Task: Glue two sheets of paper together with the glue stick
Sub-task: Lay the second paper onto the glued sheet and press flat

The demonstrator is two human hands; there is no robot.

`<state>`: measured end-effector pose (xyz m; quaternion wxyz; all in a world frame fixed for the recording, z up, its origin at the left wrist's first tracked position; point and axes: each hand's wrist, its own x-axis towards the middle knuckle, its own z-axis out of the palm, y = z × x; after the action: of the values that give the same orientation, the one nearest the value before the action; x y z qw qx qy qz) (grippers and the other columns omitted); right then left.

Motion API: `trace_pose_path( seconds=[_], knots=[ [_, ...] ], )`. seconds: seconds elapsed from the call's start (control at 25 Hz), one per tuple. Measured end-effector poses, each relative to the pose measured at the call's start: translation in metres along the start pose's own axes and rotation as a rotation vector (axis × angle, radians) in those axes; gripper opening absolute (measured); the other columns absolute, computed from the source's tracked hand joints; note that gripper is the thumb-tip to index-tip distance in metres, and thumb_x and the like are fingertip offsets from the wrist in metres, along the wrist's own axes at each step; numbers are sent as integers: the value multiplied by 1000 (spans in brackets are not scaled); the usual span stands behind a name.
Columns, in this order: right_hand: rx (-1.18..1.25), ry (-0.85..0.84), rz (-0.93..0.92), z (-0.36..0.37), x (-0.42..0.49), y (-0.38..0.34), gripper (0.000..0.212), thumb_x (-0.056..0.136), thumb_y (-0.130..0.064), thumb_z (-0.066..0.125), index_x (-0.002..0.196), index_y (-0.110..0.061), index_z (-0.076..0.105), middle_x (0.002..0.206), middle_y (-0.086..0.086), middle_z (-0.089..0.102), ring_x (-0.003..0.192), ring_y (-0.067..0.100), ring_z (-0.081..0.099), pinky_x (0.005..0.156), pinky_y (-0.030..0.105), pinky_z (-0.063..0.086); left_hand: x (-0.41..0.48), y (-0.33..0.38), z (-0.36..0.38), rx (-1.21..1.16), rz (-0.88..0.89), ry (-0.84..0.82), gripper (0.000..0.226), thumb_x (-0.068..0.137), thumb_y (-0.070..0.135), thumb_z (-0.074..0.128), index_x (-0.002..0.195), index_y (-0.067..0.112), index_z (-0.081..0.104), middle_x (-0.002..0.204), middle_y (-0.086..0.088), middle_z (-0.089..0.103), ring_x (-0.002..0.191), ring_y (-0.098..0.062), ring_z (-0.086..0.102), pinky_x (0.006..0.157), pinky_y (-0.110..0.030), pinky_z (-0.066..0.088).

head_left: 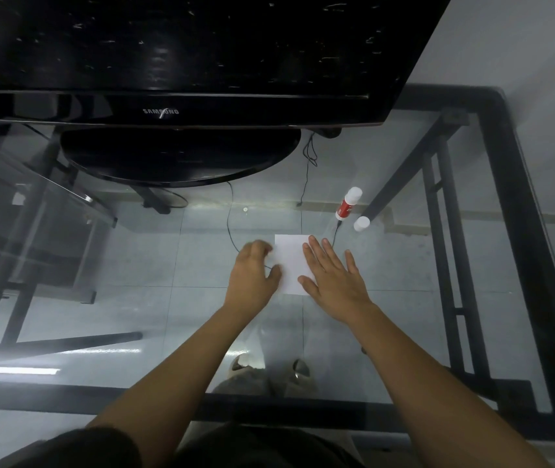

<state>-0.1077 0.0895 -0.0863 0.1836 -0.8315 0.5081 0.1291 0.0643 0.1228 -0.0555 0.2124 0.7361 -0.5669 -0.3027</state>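
Left hand (252, 276), right hand (335, 282) on paper (288, 261) | glue stick (347, 205), cap (361, 223) beyond | monitor (181, 109) behind

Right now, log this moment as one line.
left hand: at paper edge | right hand: flat on paper | glue stick: uncapped, cap beside

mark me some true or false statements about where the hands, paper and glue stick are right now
1. The right hand lies flat on the paper. True.
2. The glue stick is held in a hand. False: it stands on the glass table beyond the paper, in neither hand.
3. The white cap is on the glue stick. False: it sits beside it on the glass.
4. A black monitor stands at the table's far side. True.
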Motion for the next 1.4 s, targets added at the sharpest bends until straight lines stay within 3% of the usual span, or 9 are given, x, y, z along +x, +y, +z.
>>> trace_pose_path(
  seconds=[0.08,0.12,0.24,0.4,0.52,0.64,0.8,0.92,1.4],
  knots=[
    [15,-3,1,-1,0,0,64,94,-52,13,144,-24,-14,156,-5,-15,142,15,-16,113,44,-8,14,-1,6,237,193,-93,55,98,30,39,143,5,22,151,-14,27,139,-28,25,110,-33,25],
    [12,-2,1,-1,0,0,63,94,-52,13,144,-23,-14,156,-5,-15,142,15,-16,114,44,-8,19,-4,9,401,261,-157,59,99,37,26,146,8,5,157,-11,9,144,-25,6,115,-36,11],
    [-6,0,-1,-2,0,-2,64,94,-51,14,144,-22,-12,157,-3,-13,143,16,-14,114,44,-7,18,-18,12,708,368,-285,67,92,54,2,144,13,-14,157,-5,-11,141,-18,-17,112,-37,-10],
    [-10,-8,8,-2,1,-2,64,95,-51,15,144,-22,-13,156,-2,-14,143,17,-15,113,44,-9,-6,-36,13,740,452,-338,73,84,64,-11,140,20,-25,154,0,-19,134,-14,-32,109,-36,-20],
    [-19,-24,4,-3,1,-2,65,95,-51,15,144,-21,-14,156,-2,-16,142,18,-16,113,45,-9,-25,-48,11,739,513,-382,69,84,65,-10,135,26,-36,149,5,-29,132,-11,-37,105,-37,-26],
    [-17,-33,1,-4,1,-3,64,95,-51,14,144,-21,-15,156,-2,-17,142,18,-17,113,45,-9,-30,-55,6,730,574,-392,67,88,63,-4,140,26,-25,147,9,-27,134,-11,-33,105,-40,-25],
    [-14,-27,3,-4,0,-4,63,95,-49,13,144,-20,-16,156,-2,-17,142,17,-17,113,44,-9,-10,-39,9,574,385,-261,56,93,50,-2,139,26,-22,149,8,-23,135,-10,-29,114,-36,-8],
    [-39,-21,9,-4,1,-4,64,95,-49,13,144,-19,-16,156,0,-16,143,19,-15,113,44,-8,3,-28,20,596,286,-216,56,97,42,6,142,20,-19,153,2,-18,134,-12,-25,111,-37,-8],
    [-94,36,-68,13,-53,-16,60,89,-48,1,142,-25,-15,150,-6,-19,140,18,-18,104,46,-25,4,-31,23,649,284,-233,54,98,41,5,139,18,-23,156,0,-15,137,-15,-23,114,-38,-5]
  ],
)
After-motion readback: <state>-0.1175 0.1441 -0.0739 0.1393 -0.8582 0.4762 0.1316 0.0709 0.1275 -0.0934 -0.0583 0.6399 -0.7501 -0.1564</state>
